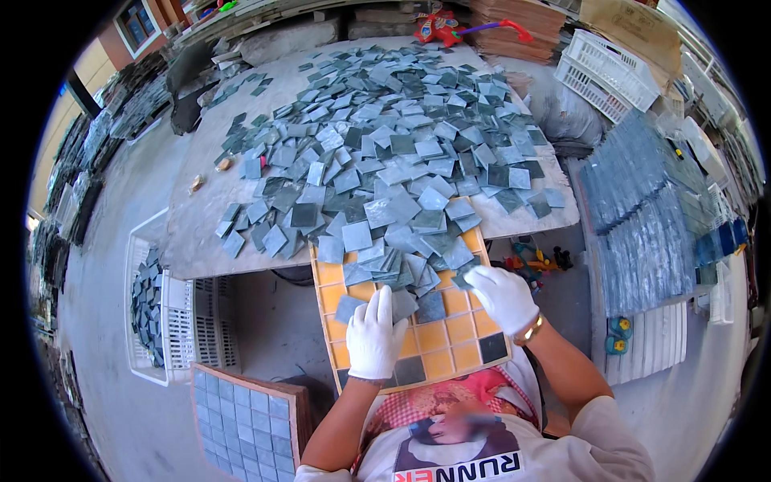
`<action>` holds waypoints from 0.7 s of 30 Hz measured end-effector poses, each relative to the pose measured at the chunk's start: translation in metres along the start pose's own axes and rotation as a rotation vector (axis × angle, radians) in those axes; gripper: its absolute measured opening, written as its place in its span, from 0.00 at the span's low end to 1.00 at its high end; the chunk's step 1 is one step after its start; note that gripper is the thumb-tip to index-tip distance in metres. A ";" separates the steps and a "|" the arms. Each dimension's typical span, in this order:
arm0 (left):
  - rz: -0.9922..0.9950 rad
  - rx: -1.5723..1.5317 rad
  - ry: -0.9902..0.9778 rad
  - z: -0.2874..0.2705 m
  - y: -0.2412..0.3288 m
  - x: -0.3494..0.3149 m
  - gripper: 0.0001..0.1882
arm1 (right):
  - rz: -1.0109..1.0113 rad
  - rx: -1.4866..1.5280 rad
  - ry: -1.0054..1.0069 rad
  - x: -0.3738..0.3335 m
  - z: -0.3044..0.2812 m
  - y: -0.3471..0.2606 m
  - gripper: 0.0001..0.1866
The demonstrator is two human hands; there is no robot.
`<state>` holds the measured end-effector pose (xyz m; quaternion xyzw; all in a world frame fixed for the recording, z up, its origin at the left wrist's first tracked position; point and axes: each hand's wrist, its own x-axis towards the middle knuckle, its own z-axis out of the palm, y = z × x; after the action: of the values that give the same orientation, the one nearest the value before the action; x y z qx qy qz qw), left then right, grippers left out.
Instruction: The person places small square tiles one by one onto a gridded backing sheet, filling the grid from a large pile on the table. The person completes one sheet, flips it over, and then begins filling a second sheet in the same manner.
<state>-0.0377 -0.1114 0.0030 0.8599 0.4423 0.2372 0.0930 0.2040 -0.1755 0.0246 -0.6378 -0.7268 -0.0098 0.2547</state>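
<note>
A yellow grid tray (438, 365) lies in front of me, its far end against the table's edge. Dark square stone tiles (491, 348) sit in several cells of its near row, and a loose heap of grey-green tiles (393, 269) covers its far part. My left hand (373, 337), in a white glove, rests over the tray's left side with fingers stretched forward among loose tiles. The gloved right hand (503, 299) is at the tray's right edge, its fingers closed on a dark stone tile (464, 279).
Many loose tiles spread over the wide table (209, 233). At left stands a white plastic crate (181, 321) of tiles; below it leans a stack of tile sheets (245, 422). Wrapped tile stacks (638, 217) stand at right. A red toy (439, 30) lies at the table's far edge.
</note>
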 end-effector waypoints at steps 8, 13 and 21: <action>-0.347 -0.899 -0.385 -0.029 -0.001 -0.061 0.26 | -0.011 0.046 -0.212 -0.077 -0.005 -0.031 0.19; -0.756 -1.450 -0.635 -0.012 -0.005 -0.079 0.22 | 0.045 0.163 -0.252 -0.074 0.001 -0.020 0.21; -0.068 -0.514 -0.375 -0.003 0.021 -0.059 0.20 | 0.030 0.242 -0.482 -0.064 -0.017 -0.017 0.32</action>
<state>-0.0535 -0.1721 -0.0054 0.8218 0.3715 0.1751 0.3948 0.1977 -0.2437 0.0206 -0.5972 -0.7529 0.2333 0.1488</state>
